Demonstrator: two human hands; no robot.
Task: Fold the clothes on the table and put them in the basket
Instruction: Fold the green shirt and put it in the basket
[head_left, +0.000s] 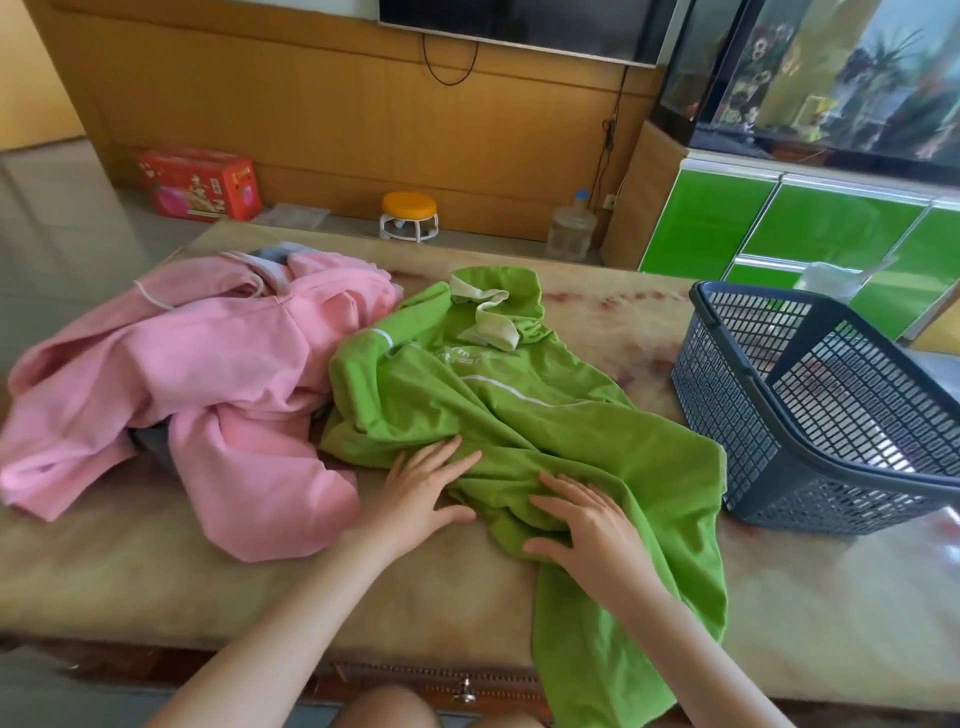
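Observation:
A crumpled green shirt (519, 410) with a pale collar lies in the middle of the table, one end hanging over the near edge. My left hand (421, 491) rests flat with spread fingers on its left lower part. My right hand (587, 530) lies flat on the wrinkled cloth a little to the right. A pink hoodie (197, 379) with a white drawstring is heaped on the left, over some grey cloth. The dark blue mesh basket (748, 395) stands at the right, with no clothes visible in it.
The marble-patterned table (130, 571) reaches to the near edge. Behind it on the floor are a red box (200, 182), a small yellow stool (409, 215) and a clear water jug (571, 228). A green cabinet (810, 228) stands at the right rear.

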